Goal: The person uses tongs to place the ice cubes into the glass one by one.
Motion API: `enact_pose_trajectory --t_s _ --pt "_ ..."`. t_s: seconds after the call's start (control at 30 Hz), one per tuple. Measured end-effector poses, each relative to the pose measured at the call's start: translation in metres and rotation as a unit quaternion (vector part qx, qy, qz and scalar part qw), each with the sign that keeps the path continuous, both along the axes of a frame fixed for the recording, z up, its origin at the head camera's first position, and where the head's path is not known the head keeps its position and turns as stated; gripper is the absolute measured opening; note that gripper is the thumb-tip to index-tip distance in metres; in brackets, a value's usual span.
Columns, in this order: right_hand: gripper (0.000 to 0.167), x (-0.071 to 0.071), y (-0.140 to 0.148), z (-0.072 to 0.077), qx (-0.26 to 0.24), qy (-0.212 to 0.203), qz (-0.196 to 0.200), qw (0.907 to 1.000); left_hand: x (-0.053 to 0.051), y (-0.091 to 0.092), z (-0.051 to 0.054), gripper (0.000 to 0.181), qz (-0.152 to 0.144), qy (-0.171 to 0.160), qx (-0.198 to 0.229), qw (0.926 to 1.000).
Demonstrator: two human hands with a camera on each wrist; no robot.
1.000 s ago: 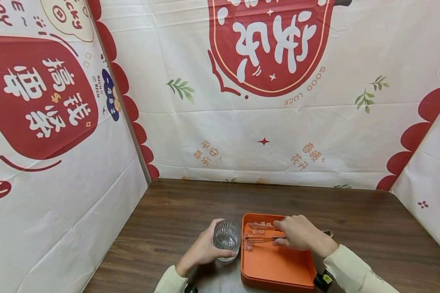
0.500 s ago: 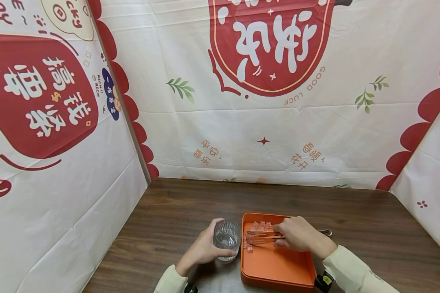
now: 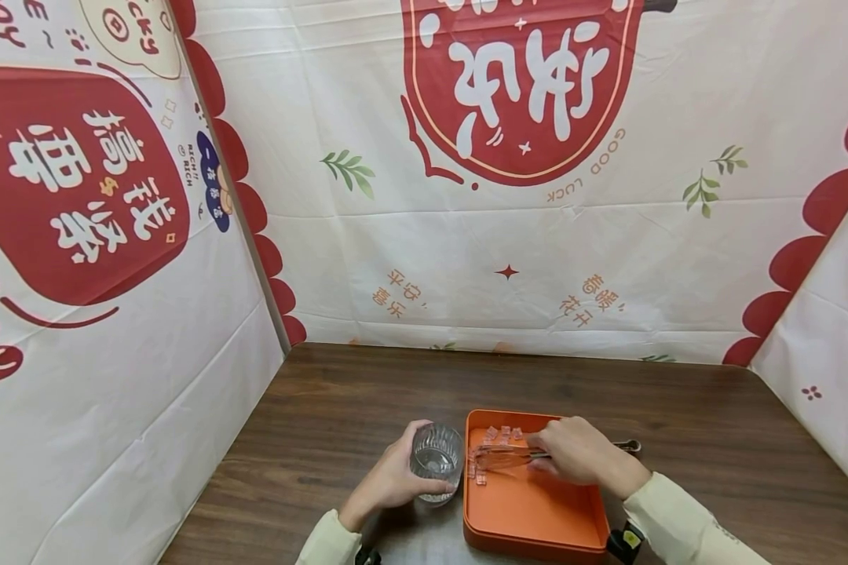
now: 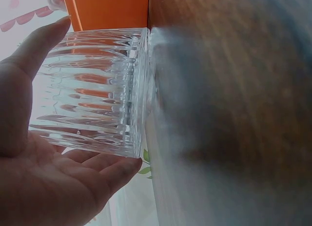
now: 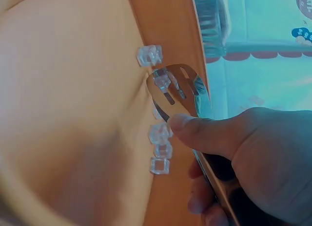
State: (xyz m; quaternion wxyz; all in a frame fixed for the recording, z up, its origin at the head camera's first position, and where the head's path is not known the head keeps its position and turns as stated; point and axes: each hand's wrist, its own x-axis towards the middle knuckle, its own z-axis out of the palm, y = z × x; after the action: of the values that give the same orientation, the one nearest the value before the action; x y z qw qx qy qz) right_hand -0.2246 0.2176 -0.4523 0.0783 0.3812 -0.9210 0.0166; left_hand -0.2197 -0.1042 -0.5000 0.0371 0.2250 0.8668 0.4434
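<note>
My left hand (image 3: 396, 475) holds a clear ribbed glass (image 3: 436, 455) on the tabletop, left of the orange tray. In the left wrist view, the thumb lies along one side of the glass (image 4: 92, 89) and the fingers along the other. Over the tray, my right hand (image 3: 572, 451) grips metal tongs (image 3: 503, 455), their tips pointing left among several small clear cubes (image 3: 506, 433). The right wrist view shows the slotted head of the tongs (image 5: 187, 97) with a clear cube (image 5: 162, 81) at it; whether that cube is pinched I cannot tell.
The shallow orange tray (image 3: 537, 518) stands right beside the glass, its raised wall between the two. A brown wooden table (image 3: 353, 392) lies underneath. White printed cloth (image 3: 424, 243) hangs behind and along both sides.
The two arms of the tongs have come closer together around the cubes near the tray's left wall. The left hand and the glass have stayed in place.
</note>
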Motion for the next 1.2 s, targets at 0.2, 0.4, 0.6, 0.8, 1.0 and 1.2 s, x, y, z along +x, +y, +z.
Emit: enact_pose_trajectory --t_s 0.2,0.4,0.6,0.8,1.0,1.2 --pt "0.031 0.000 0.006 0.008 -0.012 0.001 -0.018 0.9998 0.000 0.000 0.000 0.090 0.002 0.003 0.000 1.0000" --pt "0.031 -0.001 0.011 0.015 -0.016 0.024 -0.015 0.9995 -0.001 0.001 0.001 0.091 0.004 0.008 0.000 1.0000" --pt "0.033 -0.001 0.014 0.020 -0.025 0.053 -0.018 0.9981 -0.001 0.000 0.000 0.091 0.002 0.002 -0.002 1.0000" --pt "0.033 0.000 0.017 0.029 -0.029 0.053 -0.028 0.9978 -0.001 0.001 0.001 0.090 0.001 0.005 0.000 1.0000" --pt "0.032 0.001 0.019 0.035 -0.035 0.044 -0.035 0.9978 -0.002 0.001 0.001 0.090 0.004 0.012 -0.002 0.9999" --pt "0.032 0.001 0.020 0.036 -0.035 0.046 -0.039 0.9976 -0.001 0.000 0.000 0.090 0.001 0.010 -0.001 0.9999"
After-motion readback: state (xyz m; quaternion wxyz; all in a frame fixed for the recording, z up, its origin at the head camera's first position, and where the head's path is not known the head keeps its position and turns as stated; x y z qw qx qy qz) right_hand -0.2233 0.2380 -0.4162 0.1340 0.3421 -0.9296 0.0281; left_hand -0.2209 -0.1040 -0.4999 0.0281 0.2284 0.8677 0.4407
